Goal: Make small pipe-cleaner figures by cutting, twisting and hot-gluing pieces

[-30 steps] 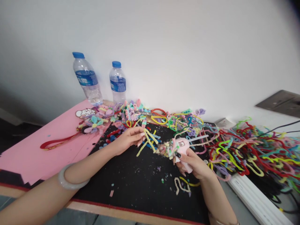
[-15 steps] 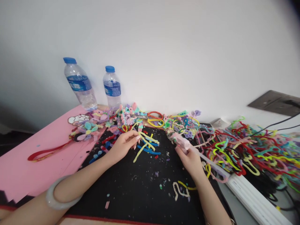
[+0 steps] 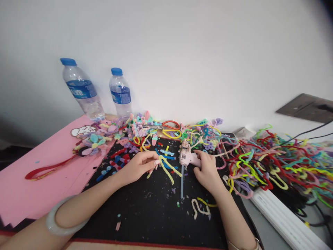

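Note:
A pale yellow pipe cleaner piece (image 3: 169, 170) is pinched between the fingertips of my left hand (image 3: 144, 165), its legs fanning out to the right. My right hand (image 3: 208, 170) grips the handle of a pale pink hot glue gun (image 3: 186, 158) just right of it. A translucent glue stick (image 3: 182, 182) sticks out of the gun's back toward me. The nozzle end points to the far side and looks crusted with residue. Blue pipe cleaner pieces (image 3: 166, 156) lie on the black mat (image 3: 156, 222) behind the yellow piece.
Red-and-yellow-handled scissors (image 3: 171, 133) lie among finished fuzzy shapes along the wall. Two water bottles (image 3: 121, 92) stand at the back left by a pink sheet (image 3: 57, 152). Tangled pipe cleaners (image 3: 281, 163) and a white power strip (image 3: 281, 217) fill the right side.
My right hand has turned the glue gun so its stick now points toward me. The yellow piece in my left hand has been turned, its legs now pointing down and right.

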Demonstrator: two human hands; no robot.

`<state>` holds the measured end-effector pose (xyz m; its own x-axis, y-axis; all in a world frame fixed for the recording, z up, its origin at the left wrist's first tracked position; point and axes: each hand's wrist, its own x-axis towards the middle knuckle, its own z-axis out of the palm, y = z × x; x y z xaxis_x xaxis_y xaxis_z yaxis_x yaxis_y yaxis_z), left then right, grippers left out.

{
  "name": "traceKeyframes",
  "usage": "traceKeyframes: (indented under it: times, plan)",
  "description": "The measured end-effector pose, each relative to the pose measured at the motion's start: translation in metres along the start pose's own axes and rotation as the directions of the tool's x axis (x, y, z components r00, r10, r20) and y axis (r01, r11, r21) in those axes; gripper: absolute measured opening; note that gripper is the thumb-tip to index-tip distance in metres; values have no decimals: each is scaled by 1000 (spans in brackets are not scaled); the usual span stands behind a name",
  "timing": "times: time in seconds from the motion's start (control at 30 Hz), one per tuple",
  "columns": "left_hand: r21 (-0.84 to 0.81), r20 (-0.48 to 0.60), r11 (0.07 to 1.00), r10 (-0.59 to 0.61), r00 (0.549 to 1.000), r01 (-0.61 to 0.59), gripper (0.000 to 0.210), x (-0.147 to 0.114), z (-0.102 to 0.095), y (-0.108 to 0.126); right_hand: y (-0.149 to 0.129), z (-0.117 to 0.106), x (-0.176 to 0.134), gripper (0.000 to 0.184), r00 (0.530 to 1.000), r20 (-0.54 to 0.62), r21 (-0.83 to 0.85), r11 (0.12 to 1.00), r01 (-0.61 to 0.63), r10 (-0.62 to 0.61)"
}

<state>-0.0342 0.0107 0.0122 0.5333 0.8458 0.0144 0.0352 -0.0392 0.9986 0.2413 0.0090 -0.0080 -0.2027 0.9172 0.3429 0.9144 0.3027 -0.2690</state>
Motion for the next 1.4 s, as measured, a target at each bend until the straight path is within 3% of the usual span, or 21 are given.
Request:
traceKeyframes:
  times: [0.17, 0.23, 0.37, 0.47, 0.7, 0.87, 1.4]
  plan:
    - [18, 69, 999, -35, 997, 34, 21, -1, 3, 3, -17, -16, 1, 29, 979, -203, 120, 993, 2, 23]
    - [31, 112, 998, -52, 992, 49, 21, -1, 5, 2, -29, -21, -2, 16, 974, -227, 231, 973, 28, 26]
    - [119, 206, 992, -71, 976, 47, 23, -4, 9, 0, -53, -21, -10, 9, 996, -9, 451, 888, 84, -90]
    - [221, 234, 975, -63, 970, 10, 23, -5, 10, -1, -64, -17, -14, 16, 965, 159, 525, 846, 97, -210]
    - [351, 258, 929, 27, 966, -120, 24, -4, 11, 1, -70, -13, -17, 16, 908, 318, 552, 832, 57, -273]
    - [354, 263, 924, 50, 963, -145, 24, -5, 12, 1, -73, -14, -17, 15, 891, 341, 534, 842, 80, -301]
    - [370, 271, 912, 76, 959, -177, 24, -5, 13, 2, -78, -11, -19, 16, 899, 297, 518, 845, 132, -323]
